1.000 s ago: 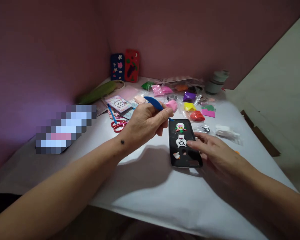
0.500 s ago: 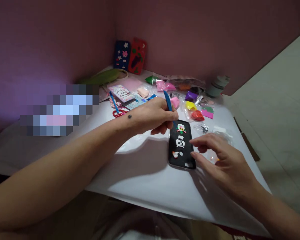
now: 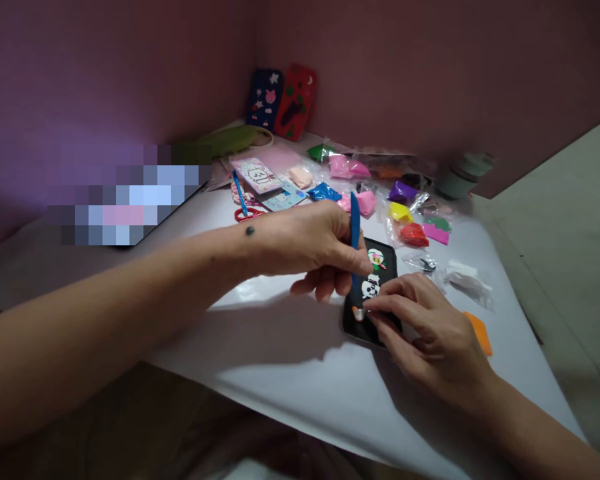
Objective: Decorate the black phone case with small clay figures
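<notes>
A black phone case lies on the white table, decorated with small clay figures. At its far end is a figure with green and pink details, and in the middle a white one with black markings. A small white and orange piece sits near the close end. My left hand grips a blue plastic modelling knife upright, its lower end over the case's left edge. My right hand rests over the case's right side, thumb and fingertips drawn together beside the white and orange piece; what they hold is hidden.
Bagged coloured clay, including red and blue, covers the far table. Red scissors and cards lie behind my left hand. Blue and red decorated cases lean on the wall. Orange clay lies right.
My right hand has moved left onto the case, and its fingers have come together. The knife in my left hand has come nearer and stands more upright. The view has shifted slightly.
</notes>
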Available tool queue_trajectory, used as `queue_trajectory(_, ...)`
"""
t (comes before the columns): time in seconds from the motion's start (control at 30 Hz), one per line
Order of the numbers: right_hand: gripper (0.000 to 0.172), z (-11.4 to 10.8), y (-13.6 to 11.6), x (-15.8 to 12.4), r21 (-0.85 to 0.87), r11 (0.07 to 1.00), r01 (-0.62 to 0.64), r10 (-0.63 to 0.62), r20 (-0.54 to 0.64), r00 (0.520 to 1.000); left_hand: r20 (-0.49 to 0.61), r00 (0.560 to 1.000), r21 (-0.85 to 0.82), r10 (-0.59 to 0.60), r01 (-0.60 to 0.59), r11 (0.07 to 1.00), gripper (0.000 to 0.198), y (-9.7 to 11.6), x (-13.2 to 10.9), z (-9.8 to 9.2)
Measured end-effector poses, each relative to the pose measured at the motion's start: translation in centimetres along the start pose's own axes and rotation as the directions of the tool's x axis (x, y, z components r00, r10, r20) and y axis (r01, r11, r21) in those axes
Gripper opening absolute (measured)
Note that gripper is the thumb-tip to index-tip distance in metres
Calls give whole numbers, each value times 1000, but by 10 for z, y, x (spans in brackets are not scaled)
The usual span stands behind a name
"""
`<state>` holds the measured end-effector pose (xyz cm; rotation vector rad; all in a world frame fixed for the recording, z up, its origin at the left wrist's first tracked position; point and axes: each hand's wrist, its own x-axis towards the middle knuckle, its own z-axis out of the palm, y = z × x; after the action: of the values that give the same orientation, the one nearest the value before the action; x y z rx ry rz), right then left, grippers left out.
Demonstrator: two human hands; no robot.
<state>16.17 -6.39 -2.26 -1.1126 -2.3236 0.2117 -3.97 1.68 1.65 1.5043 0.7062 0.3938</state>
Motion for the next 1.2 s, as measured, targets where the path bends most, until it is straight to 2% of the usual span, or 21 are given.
queue_trajectory(0.17, 19, 5, 0, 2, 54, 998, -19, 19, -15, 1000, 39, 996, -108, -80, 84, 991, 20, -22, 2, 5)
queue_trajectory(0.43, 20, 10, 3, -1, 80, 996, -35, 41, -77, 996, 100, 981, -229, -168, 187, 955, 16, -23, 3, 13)
queue_trajectory(0.73, 27, 12, 6, -6, 91, 996, 6, 2, -89, 996, 55, 991, -220, -118, 127, 967, 12, -33, 6, 17)
queue_trajectory(0.93, 25, 15, 9, -10, 94, 995, 35, -26, -93, 995, 102, 981, -190, -166, 183, 965, 16, -31, 7, 16)
queue_trajectory(1.2, 24, 15, 10, -8, 104, 994, 45, -35, -100, 994, 105, 979, -165, -176, 191, 968, 17, -32, 7, 17)
